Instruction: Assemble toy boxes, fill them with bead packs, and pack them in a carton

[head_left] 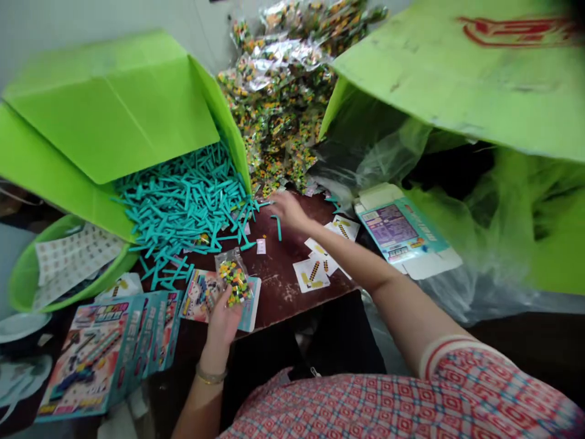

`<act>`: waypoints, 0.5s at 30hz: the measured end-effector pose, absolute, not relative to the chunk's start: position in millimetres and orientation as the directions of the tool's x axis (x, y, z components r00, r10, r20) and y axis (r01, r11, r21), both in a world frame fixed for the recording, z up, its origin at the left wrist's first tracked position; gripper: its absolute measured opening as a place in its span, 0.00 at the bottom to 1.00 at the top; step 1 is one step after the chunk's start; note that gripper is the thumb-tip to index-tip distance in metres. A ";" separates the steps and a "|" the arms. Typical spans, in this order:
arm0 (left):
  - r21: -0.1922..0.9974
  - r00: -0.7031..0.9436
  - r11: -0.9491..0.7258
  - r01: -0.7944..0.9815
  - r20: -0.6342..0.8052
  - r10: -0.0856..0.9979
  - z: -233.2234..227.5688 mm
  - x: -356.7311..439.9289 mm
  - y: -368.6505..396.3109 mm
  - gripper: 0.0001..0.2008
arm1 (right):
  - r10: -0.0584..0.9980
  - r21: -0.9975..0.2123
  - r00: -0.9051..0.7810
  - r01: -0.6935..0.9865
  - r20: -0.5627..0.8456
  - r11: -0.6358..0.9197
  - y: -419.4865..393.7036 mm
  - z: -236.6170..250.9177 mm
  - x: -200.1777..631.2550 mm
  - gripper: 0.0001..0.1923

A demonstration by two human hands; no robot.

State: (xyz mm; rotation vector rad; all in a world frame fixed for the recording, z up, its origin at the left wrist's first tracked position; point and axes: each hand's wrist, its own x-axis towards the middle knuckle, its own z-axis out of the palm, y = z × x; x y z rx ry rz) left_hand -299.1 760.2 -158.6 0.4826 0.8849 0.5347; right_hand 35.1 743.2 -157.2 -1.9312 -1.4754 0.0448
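My left hand (222,317) holds a small clear bag of coloured beads (233,279) above a printed card and a flat teal box (249,305) on the dark brown table (278,286). My right hand (286,209) reaches far forward to the edge of a pile of teal plastic sticks (183,204) that spills from a tipped green box (114,110). Its fingers are down by a loose teal stick (278,227); whether they grip anything is unclear.
A heap of clear bead bags (283,103) lies at the back. A second green box (461,73) with plastic lining stands right. An unfolded teal carton (402,231), pattern cards (320,262), stacked printed boxes (105,353) and a green basin (27,274) with sheets surround the table.
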 end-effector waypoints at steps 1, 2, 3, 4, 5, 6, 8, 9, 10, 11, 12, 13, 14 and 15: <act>0.564 0.558 0.797 -0.214 -0.599 0.574 -155.4 -295.8 756.0 0.21 | 0.785 -0.505 0.513 0.808 0.348 -0.304 753.8 -150.5 77.3 0.23; 0.535 0.588 0.823 -0.192 -0.609 0.533 -152.7 -292.8 750.9 0.23 | 0.712 -0.472 0.618 0.763 0.332 -0.442 762.0 -143.5 115.9 0.28; 0.514 0.601 0.840 -0.175 -0.620 0.505 -150.4 -290.0 745.6 0.25 | 0.642 -0.449 0.699 0.705 0.314 -0.549 767.5 -137.0 149.1 0.33; 0.503 0.598 0.848 -0.167 -0.632 0.492 -148.7 -287.3 740.6 0.26 | 0.590 -0.437 0.753 0.654 0.293 -0.617 770.2 -131.7 175.5 0.36; 0.497 0.586 0.851 -0.169 -0.644 0.492 -147.4 -284.8 736.3 0.27 | 0.560 -0.437 0.784 0.617 0.268 -0.655 770.4 -128.0 194.6 0.37; 0.491 0.572 0.854 -0.174 -0.655 0.493 -146.6 -282.6 733.1 0.27 | 0.544 -0.445 0.802 0.592 0.245 -0.672 769.0 -126.3 206.5 0.35; 0.478 0.544 0.859 -0.183 -0.678 0.494 -145.7 -278.7 730.3 0.23 | 0.541 -0.473 0.812 0.573 0.218 -0.670 763.2 -128.7 211.5 0.29; 0.476 0.522 0.861 -0.178 -0.696 0.493 -145.7 -276.9 730.5 0.19 | 0.547 -0.486 0.809 0.575 0.216 -0.658 759.7 -132.5 206.6 0.27; 0.480 0.492 0.861 -0.166 -0.717 0.494 -145.9 -275.0 731.5 0.15 | 0.555 -0.498 0.804 0.577 0.212 -0.647 755.7 -137.6 198.7 0.26; 0.491 0.457 0.859 -0.147 -0.736 0.499 -146.3 -272.8 732.9 0.13 | 0.567 -0.510 0.798 0.581 0.205 -0.634 750.8 -143.5 189.1 0.26; 0.506 0.421 0.853 -0.126 -0.752 0.508 -146.9 -270.2 734.6 0.12 | 0.588 -0.521 0.786 0.590 0.192 -0.618 744.5 -149.6 179.4 0.27; 0.519 0.388 0.848 -0.105 -0.764 0.515 -147.4 -267.3 736.2 0.11 | 0.614 -0.531 0.769 0.600 0.176 -0.599 735.9 -155.2 171.1 0.28; 0.529 0.369 0.845 -0.085 -0.771 0.520 -147.6 -264.0 737.6 0.12 | 0.644 -0.541 0.748 0.614 0.164 -0.575 724.4 -159.6 165.6 0.28; 0.534 0.363 0.843 -0.067 -0.774 0.520 -147.4 -260.7 738.6 0.12 | 0.668 -0.547 0.726 0.629 0.161 -0.552 709.4 -162.0 164.1 0.27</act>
